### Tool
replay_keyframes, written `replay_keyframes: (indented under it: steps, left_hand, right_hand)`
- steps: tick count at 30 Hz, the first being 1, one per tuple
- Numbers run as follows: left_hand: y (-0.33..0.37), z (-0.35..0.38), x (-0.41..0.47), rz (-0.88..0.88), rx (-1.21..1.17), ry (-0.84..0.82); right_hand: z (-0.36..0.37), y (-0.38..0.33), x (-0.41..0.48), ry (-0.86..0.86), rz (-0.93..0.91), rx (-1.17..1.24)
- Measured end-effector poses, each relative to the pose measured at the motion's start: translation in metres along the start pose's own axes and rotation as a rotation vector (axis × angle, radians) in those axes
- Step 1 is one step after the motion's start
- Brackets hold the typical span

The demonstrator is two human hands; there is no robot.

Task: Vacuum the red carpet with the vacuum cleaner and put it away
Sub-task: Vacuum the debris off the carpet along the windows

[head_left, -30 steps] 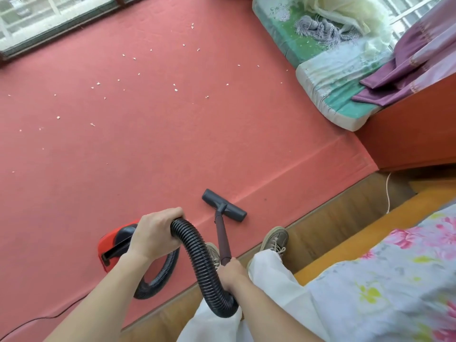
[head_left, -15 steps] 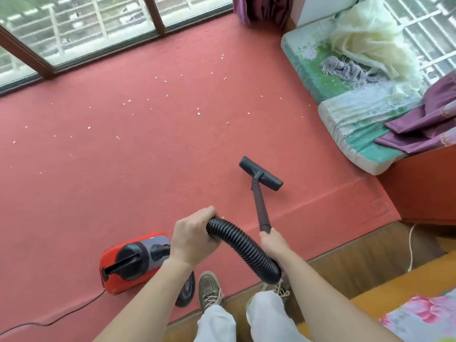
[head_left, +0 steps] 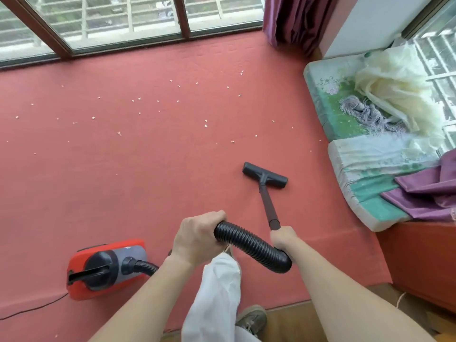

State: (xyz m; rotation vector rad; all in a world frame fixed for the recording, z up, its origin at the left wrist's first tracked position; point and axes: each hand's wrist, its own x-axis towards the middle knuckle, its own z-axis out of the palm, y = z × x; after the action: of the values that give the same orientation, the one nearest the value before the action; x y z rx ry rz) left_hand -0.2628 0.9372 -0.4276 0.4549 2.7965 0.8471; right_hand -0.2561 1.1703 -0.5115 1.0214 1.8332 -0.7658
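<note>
Vacuum cleaner [head_left: 106,269] on red carpet [head_left: 148,181], left of left hand [head_left: 197,236]. Left hand grips hose [head_left: 251,245]. Right hand [head_left: 283,238] grips wand [head_left: 267,206]; floor head [head_left: 265,175] flat on carpet ahead of right hand. White crumbs [head_left: 206,124] beyond both hands.

window [head_left: 118,18] | purple curtain [head_left: 293,21] | green cushions [head_left: 345,134] | cream cloth [head_left: 399,95]

No legible text or labels.
</note>
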Motion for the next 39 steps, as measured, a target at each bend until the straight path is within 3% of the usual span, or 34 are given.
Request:
replay_keyframes:
  steps: [7,16,24,29,35,39]
  left_hand:
    - [-0.005,0.006,0.105,0.149,0.015,-0.130]
    - [0.047,0.033,0.157,0.259,-0.033,-0.231]
    - [0.075,0.049,0.215,0.106,0.043,-0.091]
    - [0.072,0.050,0.241,-0.003,0.044,0.038]
    - [0.063,0.055,0.218,0.041,0.047,-0.073]
    - [0.072,0.063,0.217,0.046,0.059,-0.118]
  right_hand:
    - [-0.046,-0.029,0.034,0.043,0.025,-0.178]
    - [-0.111,0.001,0.044,0.065,0.077,-0.136]
    - [-0.196,-0.069,0.119,0.093,0.024,-0.073]
    - [-0.190,-0.097,0.134,0.093,0.012,0.047]
    - [-0.171,-0.063,0.112,-0.007,-0.007,-0.191]
    - [-0.193,-0.057,0.119,0.045,-0.051,-0.309]
